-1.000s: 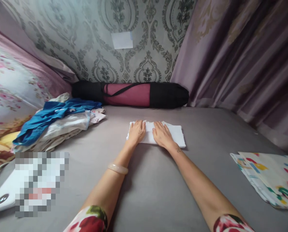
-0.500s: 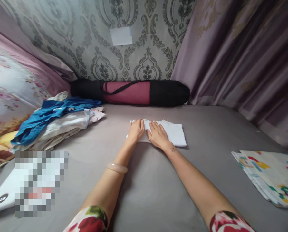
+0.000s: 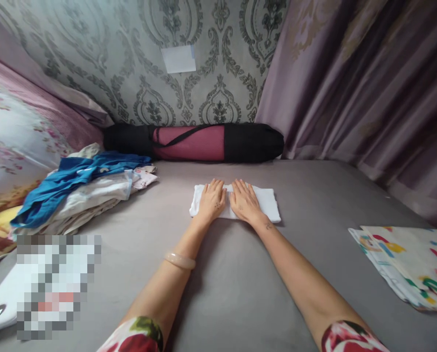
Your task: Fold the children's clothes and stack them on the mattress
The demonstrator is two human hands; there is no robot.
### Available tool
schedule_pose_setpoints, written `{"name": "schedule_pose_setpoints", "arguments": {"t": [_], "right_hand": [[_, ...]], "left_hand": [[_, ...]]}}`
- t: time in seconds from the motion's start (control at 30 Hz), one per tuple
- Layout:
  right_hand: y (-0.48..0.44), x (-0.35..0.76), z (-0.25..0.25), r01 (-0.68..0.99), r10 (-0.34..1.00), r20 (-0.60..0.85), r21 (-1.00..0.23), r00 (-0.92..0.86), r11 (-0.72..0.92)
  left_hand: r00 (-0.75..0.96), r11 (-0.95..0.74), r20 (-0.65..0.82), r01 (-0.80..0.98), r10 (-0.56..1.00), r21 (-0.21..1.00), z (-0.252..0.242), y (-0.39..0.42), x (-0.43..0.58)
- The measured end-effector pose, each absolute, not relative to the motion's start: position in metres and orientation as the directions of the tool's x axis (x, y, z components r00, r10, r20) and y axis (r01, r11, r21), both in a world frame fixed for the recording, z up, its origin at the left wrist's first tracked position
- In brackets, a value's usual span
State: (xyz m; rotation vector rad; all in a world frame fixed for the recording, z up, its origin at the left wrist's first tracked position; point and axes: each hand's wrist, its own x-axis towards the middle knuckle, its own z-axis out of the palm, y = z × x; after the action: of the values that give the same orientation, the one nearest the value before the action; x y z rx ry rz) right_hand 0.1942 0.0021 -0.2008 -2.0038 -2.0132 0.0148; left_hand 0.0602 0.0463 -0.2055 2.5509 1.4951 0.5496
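Observation:
A folded white cloth [image 3: 268, 204] lies on the grey bed sheet [image 3: 233, 274] ahead of me. My left hand [image 3: 211, 200] rests flat on its left half, fingers stretched out. My right hand [image 3: 243, 202] lies flat beside it on the middle of the cloth, fingers also spread. The two hands nearly touch. A pale bangle [image 3: 179, 260] sits on my left forearm.
A heap of clothes topped by a blue garment [image 3: 77, 176] lies at the left. A black and maroon rolled bag [image 3: 192, 142] lies along the patterned wall. A folded colourful print cloth [image 3: 405, 264] sits at the right. Purple curtains [image 3: 368, 83] hang on the right.
My left hand has slid right along the white cloth and now uncovers its left end. My right hand shifted slightly, and both hands lie closer together.

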Motion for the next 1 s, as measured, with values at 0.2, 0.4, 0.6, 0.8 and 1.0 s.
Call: {"name": "schedule_pose_setpoints", "arguments": {"t": [0.2,0.4,0.6,0.8,1.0], "right_hand": [[0.002,0.195,-0.215,0.973,0.986,0.168,-0.231,0.018,0.021],[0.002,0.196,-0.212,0.968,0.989,0.144,-0.251,0.019,0.018],[0.002,0.204,-0.203,0.961,0.992,0.119,-0.275,0.039,-0.005],[0.0,0.217,-0.205,0.969,0.981,0.154,-0.233,0.12,-0.082],[-0.001,0.22,-0.215,0.97,0.992,0.074,-0.231,0.097,-0.078]], "left_hand": [[0.506,-0.51,0.087,0.823,0.858,0.251,-0.212,0.046,0.062],[0.509,-0.513,0.084,0.824,0.857,0.241,-0.211,0.046,0.063],[0.483,-0.504,0.143,0.835,0.864,0.22,-0.201,0.045,0.061],[0.374,-0.407,0.216,0.903,0.902,0.137,-0.207,0.054,0.047],[0.377,-0.388,0.1,0.912,0.921,0.135,-0.225,0.062,0.039]]}}
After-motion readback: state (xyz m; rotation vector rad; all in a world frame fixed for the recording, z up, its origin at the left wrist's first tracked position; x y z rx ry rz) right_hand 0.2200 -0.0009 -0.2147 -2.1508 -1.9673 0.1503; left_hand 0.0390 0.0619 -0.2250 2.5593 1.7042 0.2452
